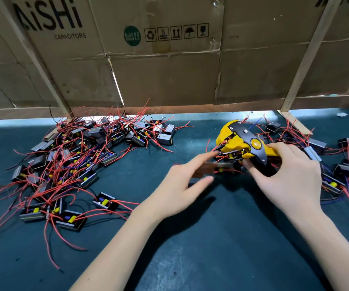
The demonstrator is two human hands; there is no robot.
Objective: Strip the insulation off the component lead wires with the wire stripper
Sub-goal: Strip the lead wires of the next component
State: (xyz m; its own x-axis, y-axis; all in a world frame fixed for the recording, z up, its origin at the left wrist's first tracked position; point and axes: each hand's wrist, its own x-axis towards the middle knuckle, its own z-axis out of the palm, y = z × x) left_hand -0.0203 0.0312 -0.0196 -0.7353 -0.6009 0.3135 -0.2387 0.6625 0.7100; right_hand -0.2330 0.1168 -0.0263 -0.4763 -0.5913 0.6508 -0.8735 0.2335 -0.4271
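Yellow-and-black plastic wire stripper (245, 145): smooth, slightly glossy, black plate with small shiny metal rivets. Dark teal work mat (190, 248): matt, faintly mottled. Brown corrugated cardboard wall (165, 76): dull, creased, torn at seams. Pale bare wood slats (303, 59): matt. Small black component blocks with red leads (68, 156): glossy plastic insulation, grey satin faces.

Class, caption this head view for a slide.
Right hand grips yellow wire stripper; left hand feeds a component.

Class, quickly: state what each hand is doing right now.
Left hand: blurred, fingers extended toward a component; grip cannot be told.
Right hand: closed around the wire stripper handles.
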